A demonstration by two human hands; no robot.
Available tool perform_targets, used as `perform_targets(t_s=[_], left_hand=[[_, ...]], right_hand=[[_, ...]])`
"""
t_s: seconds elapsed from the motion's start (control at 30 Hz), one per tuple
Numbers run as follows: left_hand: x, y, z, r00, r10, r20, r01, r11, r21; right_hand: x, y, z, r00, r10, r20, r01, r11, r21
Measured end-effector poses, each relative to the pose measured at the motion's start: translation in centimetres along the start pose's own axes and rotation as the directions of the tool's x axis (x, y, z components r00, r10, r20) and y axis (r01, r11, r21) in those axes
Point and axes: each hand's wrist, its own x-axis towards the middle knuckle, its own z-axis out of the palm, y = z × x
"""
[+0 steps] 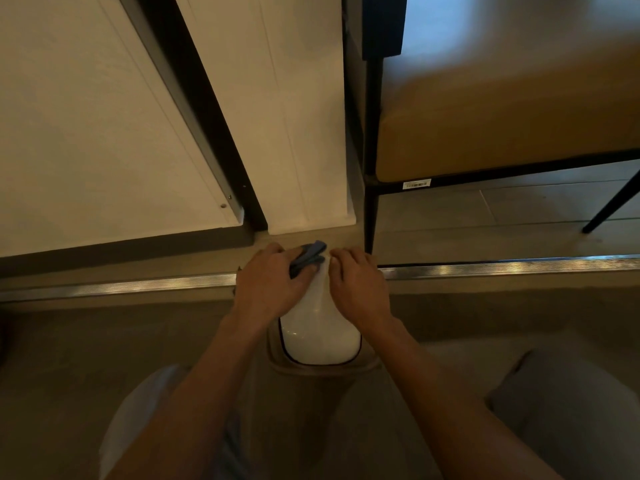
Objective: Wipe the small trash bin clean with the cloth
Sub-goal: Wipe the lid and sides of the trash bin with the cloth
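Observation:
The small trash bin [320,336] stands on the floor in the lower middle of the head view, with a glossy white lid in a beige rim. My left hand [268,287] presses a bunched blue cloth [310,258] against the far top of the lid. Most of the cloth is hidden under my fingers. My right hand [358,284] rests on the right side of the same lid, its fingers curled over the far edge. Both forearms reach in from the bottom.
A metal floor strip [502,266] runs across behind the bin. A white door and its dark frame [221,133] stand beyond at the left. A chair with a tan seat and black legs [370,209] stands close at the right. My knees flank the bin.

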Motion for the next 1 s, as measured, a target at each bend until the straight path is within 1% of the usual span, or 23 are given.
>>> perform_targets(t_s=[0.1, 0.23, 0.33, 0.4, 0.43, 0.5, 0.57, 0.7, 0.8, 0.87, 0.9, 1.0], left_hand=[[0.0, 0.2, -1.1, 0.991, 0.012, 0.136, -0.011, 1.000, -0.008], [0.4, 0.5, -2.9, 0.948, 0.034, 0.316, -0.060, 0.995, 0.073], [1.4, 0.7, -3.7, 0.909, 0.029, 0.415, -0.088, 0.989, 0.122], [2.1, 0.6, -3.8, 0.895, 0.021, 0.446, -0.081, 0.990, 0.115], [2.3, 0.5, -3.6, 0.904, 0.027, 0.427, -0.088, 0.988, 0.126], [2.1, 0.2, -2.7, 0.944, 0.045, 0.327, -0.107, 0.979, 0.174], [1.3, -0.2, -1.2, 0.963, 0.084, 0.256, -0.124, 0.982, 0.143], [-0.4, -1.5, 2.1, 0.975, 0.181, 0.131, -0.195, 0.975, 0.103], [-0.5, -2.5, 3.9, 0.967, 0.249, 0.054, -0.254, 0.962, 0.100], [-0.3, -2.5, 4.4, 0.967, 0.253, 0.044, -0.256, 0.960, 0.115], [-0.1, -2.4, 4.5, 0.970, 0.242, 0.034, -0.245, 0.965, 0.091], [0.7, -3.0, 4.6, 0.986, 0.166, -0.006, -0.166, 0.985, -0.042]], right_hand=[[-0.1, -0.3, 0.2, 0.999, 0.017, -0.028, -0.018, 1.000, -0.026], [-0.2, -0.1, 0.8, 0.999, 0.005, -0.048, -0.009, 0.995, -0.099], [-0.2, 0.0, 0.9, 0.999, 0.003, -0.033, -0.007, 0.993, -0.119], [-0.2, 0.0, 0.9, 0.999, 0.001, -0.039, -0.006, 0.992, -0.125], [-0.2, 0.0, 0.9, 0.999, 0.003, -0.042, -0.008, 0.992, -0.126], [-0.1, 0.1, 1.0, 0.999, 0.010, -0.038, -0.014, 0.992, -0.123], [-0.2, 0.1, 1.0, 0.999, 0.000, -0.033, -0.005, 0.992, -0.124], [-0.1, 0.1, 1.0, 0.999, -0.014, -0.038, 0.009, 0.991, -0.133], [-0.2, 0.0, 0.9, 0.999, -0.018, -0.048, 0.012, 0.991, -0.134], [-0.2, 0.1, 0.9, 0.998, -0.019, -0.054, 0.011, 0.991, -0.136], [-0.2, 0.2, 1.0, 0.998, -0.021, -0.056, 0.013, 0.991, -0.136], [-0.1, 0.2, 1.2, 0.999, -0.006, -0.040, 0.001, 0.991, -0.132]])
